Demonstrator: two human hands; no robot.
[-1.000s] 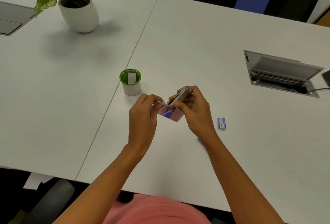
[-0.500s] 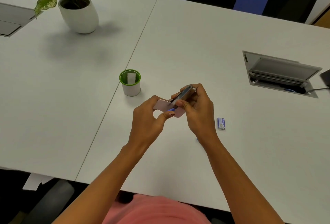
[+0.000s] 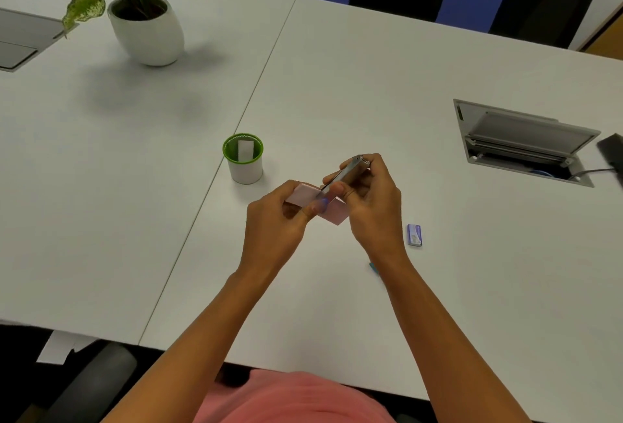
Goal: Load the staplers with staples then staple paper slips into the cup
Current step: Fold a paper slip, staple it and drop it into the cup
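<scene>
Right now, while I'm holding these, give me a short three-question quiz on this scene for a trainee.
1. True or false: the green-rimmed cup already has a white slip inside it.
2. The left hand pinches: A a pink paper slip, B a pen, C a coin.
3. Fill in: the right hand grips a small metal ___.

Key: 1 true; 2 A; 3 stapler.
</scene>
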